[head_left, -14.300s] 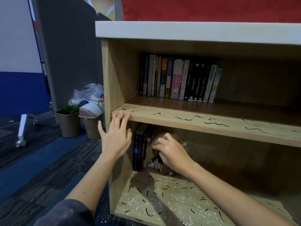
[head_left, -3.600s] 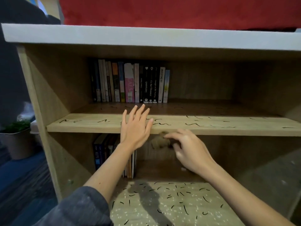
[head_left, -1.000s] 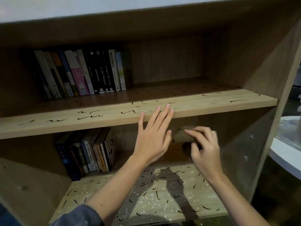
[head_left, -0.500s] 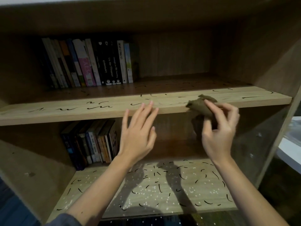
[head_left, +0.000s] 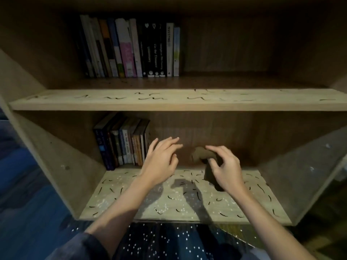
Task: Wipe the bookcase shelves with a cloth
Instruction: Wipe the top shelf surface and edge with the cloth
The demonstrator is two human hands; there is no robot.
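A wooden bookcase fills the view. Its middle shelf (head_left: pixel 178 102) and bottom shelf (head_left: pixel 244 209) both carry black squiggle marks, and the bottom one has white specks too. My right hand (head_left: pixel 224 166) hovers inside the lower compartment and pinches a small crumpled brown cloth (head_left: pixel 201 153) in its fingertips, above the bottom shelf. My left hand (head_left: pixel 161 162) floats beside it to the left, fingers spread and relaxed, holding nothing.
A row of upright books (head_left: pixel 129 47) stands at the back left of the middle shelf. More books (head_left: pixel 122 143) lean at the back left of the bottom shelf, close to my left hand. Blue carpet (head_left: pixel 28 203) lies left of the bookcase.
My right hand has dropped with the cloth from the middle shelf's front edge into the lower compartment. My left hand has come down too. The view has tilted downward.
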